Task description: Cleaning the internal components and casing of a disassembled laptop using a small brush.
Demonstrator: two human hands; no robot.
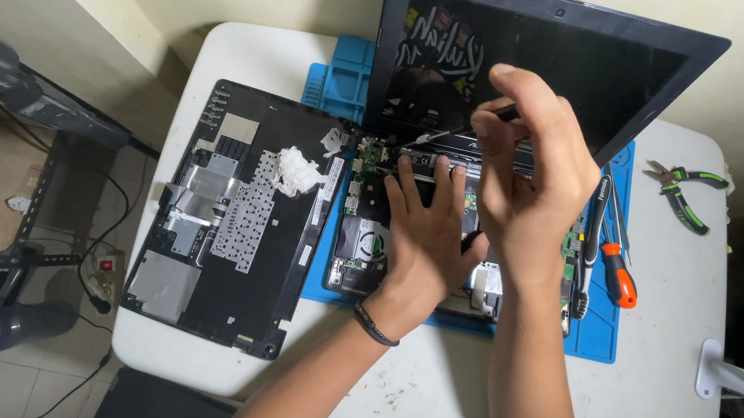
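An opened laptop (358, 245) lies on a blue work mat (596, 333), its dark screen (556, 67) tilted up at the back. My left hand (425, 238) rests flat on the exposed inner parts, fingers spread near the green circuit board (368, 157). My right hand (526, 171) hovers above it, fingers pinched on a thin black screwdriver (450, 136) whose tip points down-left toward the board near the hinge. A black band circles my left wrist.
The laptop's removed black bottom cover (221, 220) lies inside-up at the left, with crumpled white tissue (297, 171). An orange-handled screwdriver (617, 274) and other tools lie on the mat's right; green-handled pliers (687, 189) lie on the white table (648, 409).
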